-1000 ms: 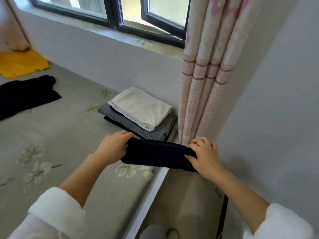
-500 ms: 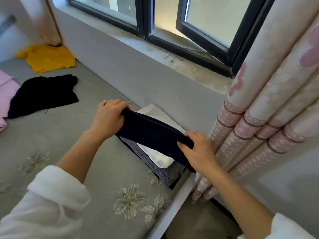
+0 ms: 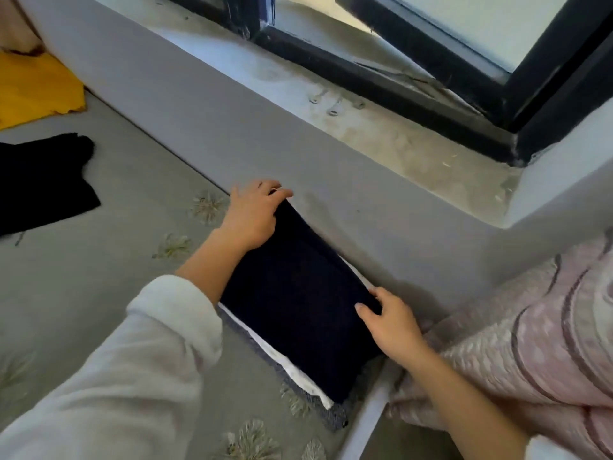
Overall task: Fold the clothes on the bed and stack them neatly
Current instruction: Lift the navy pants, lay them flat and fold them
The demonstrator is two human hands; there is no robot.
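Navy fold (image 3: 298, 303) laid on the stack (image 3: 326, 415) at the bed (image 3: 109, 260) corner by the wall, left hand (image 3: 252, 217) pinching its far end, right hand (image 3: 394, 327) gripping the near end, fingers curled over the edge. Best squared to the white layer (image 3: 295, 370) below, then released flat. Black garment (image 3: 43, 180) and yellow one (image 3: 36, 88) unfolded, well apart.

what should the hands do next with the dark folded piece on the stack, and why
Probably let go and smooth it flat. The navy folded garment already lies on the white one and the grey one, with the left hand and right hand gripping its ends.
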